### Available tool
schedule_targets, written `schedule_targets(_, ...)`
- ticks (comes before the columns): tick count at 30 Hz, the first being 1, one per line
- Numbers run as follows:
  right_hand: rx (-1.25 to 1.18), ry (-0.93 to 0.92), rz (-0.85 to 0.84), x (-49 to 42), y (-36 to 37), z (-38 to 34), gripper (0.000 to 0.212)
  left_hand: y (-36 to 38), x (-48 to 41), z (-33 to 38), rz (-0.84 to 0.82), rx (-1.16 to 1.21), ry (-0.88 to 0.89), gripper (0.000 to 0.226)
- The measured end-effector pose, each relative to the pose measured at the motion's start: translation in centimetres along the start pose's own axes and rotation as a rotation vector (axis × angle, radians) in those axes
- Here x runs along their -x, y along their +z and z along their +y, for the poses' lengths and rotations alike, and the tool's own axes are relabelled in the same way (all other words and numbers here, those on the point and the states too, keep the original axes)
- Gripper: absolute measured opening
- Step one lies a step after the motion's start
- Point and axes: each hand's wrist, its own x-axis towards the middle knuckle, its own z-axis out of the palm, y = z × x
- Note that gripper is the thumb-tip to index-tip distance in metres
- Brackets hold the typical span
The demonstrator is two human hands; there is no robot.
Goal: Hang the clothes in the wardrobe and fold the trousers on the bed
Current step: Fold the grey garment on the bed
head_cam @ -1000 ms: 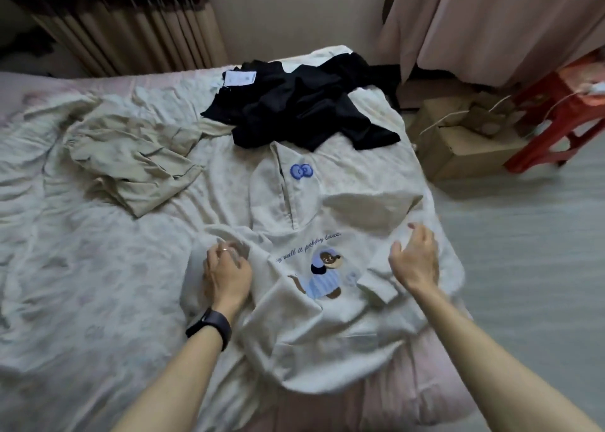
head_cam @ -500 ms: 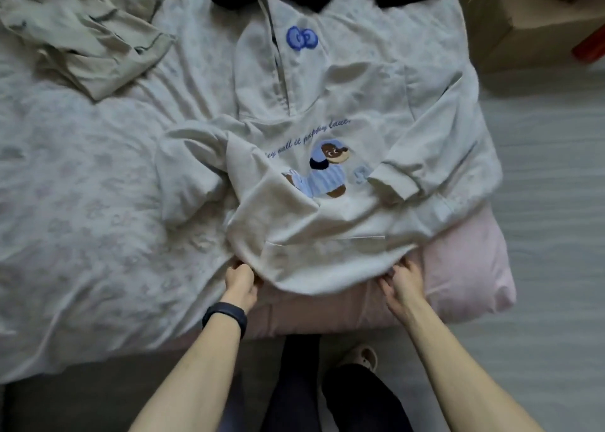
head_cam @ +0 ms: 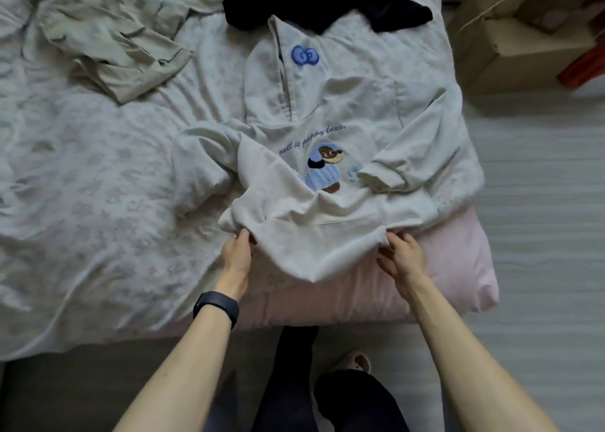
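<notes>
Two hands work at the near edge of the bed. I see the left hand pinching one hem corner of the hoodie and the right hand curled round the other. The hoodie is thick, matte cream fleece, with an embroidered blue-and-brown dog on the chest and both sleeves folded across the front. It lies by the bed's near right corner, its long axis running from near edge to far edge, hem toward me, hood pointing away. Crumpled beige trousers sit toward the far left; a black garment lies at the far edge, touching the hood.
</notes>
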Motion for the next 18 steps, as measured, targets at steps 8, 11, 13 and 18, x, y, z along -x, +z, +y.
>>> schedule_targets(8, -0.115, -0.144, 0.191, 8.4, -6.1, -4.4, 0.017, -7.8, 10.1, -4.3, 0.291, 0.049, -0.01, 0.032)
schedule_targets(11, -0.192, -0.139, 0.012, 9.5, -7.9, -2.4, 0.017, -8.7, 11.7, -7.7, 0.24, -0.027, -0.068, 0.02)
schedule_targets(13, -0.086, -0.07, 0.009, 9.0, -9.1, 0.6, 0.025, -8.7, 11.9, -10.0, 0.18, -0.114, -0.126, 0.025)
schedule_targets(18, 0.31, 0.11, 0.175, 6.4, -13.0, 10.7, 0.052, -8.9, 10.9, -14.6, 0.141, -0.411, -0.236, 0.051)
